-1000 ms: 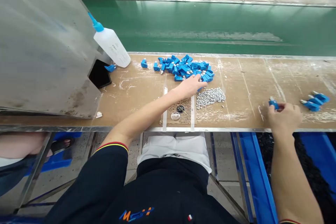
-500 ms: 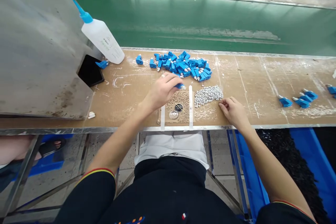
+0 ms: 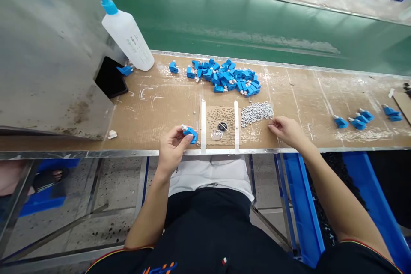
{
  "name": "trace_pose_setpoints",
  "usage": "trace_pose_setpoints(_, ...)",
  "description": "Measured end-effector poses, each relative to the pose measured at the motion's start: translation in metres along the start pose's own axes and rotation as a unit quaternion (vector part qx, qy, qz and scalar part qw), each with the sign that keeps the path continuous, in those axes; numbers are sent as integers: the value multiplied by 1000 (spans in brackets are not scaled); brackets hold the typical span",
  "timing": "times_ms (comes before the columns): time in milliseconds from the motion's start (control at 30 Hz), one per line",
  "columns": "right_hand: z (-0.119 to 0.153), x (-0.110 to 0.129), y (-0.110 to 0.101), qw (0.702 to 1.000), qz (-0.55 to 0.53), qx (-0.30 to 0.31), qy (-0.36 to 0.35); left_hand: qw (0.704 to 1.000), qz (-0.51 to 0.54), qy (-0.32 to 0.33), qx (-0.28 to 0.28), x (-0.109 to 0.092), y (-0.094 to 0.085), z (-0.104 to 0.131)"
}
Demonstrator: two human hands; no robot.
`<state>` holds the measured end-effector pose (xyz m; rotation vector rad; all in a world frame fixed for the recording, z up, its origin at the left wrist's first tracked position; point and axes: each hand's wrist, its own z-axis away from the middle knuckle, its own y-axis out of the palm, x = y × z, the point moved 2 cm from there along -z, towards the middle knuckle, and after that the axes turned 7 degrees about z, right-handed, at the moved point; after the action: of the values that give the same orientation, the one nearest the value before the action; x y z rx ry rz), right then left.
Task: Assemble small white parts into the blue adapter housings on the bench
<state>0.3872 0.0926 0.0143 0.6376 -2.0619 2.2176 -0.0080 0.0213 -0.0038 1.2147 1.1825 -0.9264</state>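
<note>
My left hand (image 3: pixel 173 147) pinches a small blue plastic part (image 3: pixel 190 135) with a white tip, just left of a square of cardboard (image 3: pixel 210 113) held by two white strips. On that cardboard lie a black disc (image 3: pixel 222 126), a clear disc (image 3: pixel 217 135) and a thin stick. My right hand (image 3: pixel 287 132) rests on the table by a pile of small silvery-grey pieces (image 3: pixel 257 112), thumb and fingertips pressed together. Anything between them is too small to make out. Behind the cardboard lies a heap of similar blue parts (image 3: pixel 224 76).
A white squeeze bottle (image 3: pixel 130 38) with a blue nozzle leans at the left by a metal box (image 3: pixel 51 60) and a black phone-like slab (image 3: pixel 111 79). Several blue parts (image 3: pixel 358 123) lie at the right. A green conveyor belt (image 3: pixel 224 21) runs behind the table.
My left hand has drawn back from near the heap toward the table's front edge, left of the cardboard, carrying the blue part. My right hand stays by the grey pile.
</note>
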Motion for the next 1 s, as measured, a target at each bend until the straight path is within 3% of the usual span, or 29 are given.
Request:
trace_pose_setpoints(133, -7, 6, -1, 997, 44, 49, -49, 1000, 19, -6, 3, -1, 1, 3)
trace_pose_setpoints(367, 28, 12, 13, 977, 118, -107, -141, 999, 39, -30, 19, 8, 3, 7)
trace_pose_setpoints(600, 46, 17, 27, 983, 26, -181, 9, 999, 27, -35, 16, 10, 1, 9)
trace_pose_setpoints(700, 39, 21, 29, 984, 14, -174, 28, 999, 22, -35, 11, 10, 0, 9)
trace_pose_setpoints(867, 25, 23, 23, 992, 6, -126, -22, 999, 20, -31, 5, 11, -2, 10)
trace_pose_setpoints(1000, 22, 17, 15, 994, -28, -100, -13, 999, 22, -30, -1, 12, -3, 10)
